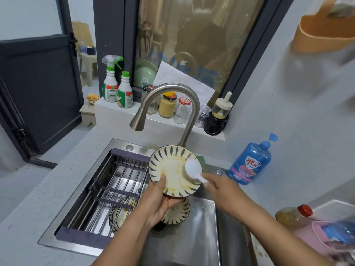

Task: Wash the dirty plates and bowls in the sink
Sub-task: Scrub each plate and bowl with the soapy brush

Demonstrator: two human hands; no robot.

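Left hand (157, 204), thumb over the rim, grips the cream ceramic plate (171, 167), blue-dashed border, yellow-stained; right hand (221, 187) pinches a white plastic utensil (193, 167) against it.

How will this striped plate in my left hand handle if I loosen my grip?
The plate looks like glazed ceramic, so probably stiff and likely to chip against the steel sink. Its yellow greasy film suggests it is slippery. The left hand grips only its lower rim while the right hand presses a white utensil on it, so it may slide.
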